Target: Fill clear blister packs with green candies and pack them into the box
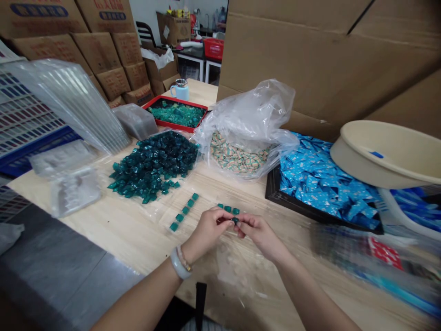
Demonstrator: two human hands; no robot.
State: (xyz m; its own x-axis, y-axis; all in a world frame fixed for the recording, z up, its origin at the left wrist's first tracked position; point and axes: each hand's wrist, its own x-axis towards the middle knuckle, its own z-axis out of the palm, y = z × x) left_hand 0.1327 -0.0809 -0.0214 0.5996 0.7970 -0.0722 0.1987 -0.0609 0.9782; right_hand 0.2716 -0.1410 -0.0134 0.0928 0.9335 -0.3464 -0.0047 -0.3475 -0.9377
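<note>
This looks like a small packing workshop or storeroom rather than a home. Printed cardboard cartons (103, 55) stand stacked along one side, and a long wooden workbench (113, 220) carries bulk goods: a heap of teal gel pods (153, 165), a clear plastic bag (248, 115) of wrapped sachets, and 2 trays, 1 red (165, 122) and 1 black (272, 188), the black one piled with blue sachets (320, 179). Stacked clear plastic trays (72, 101) lean nearby, and a red basket (213, 48) sits farther back.
</note>
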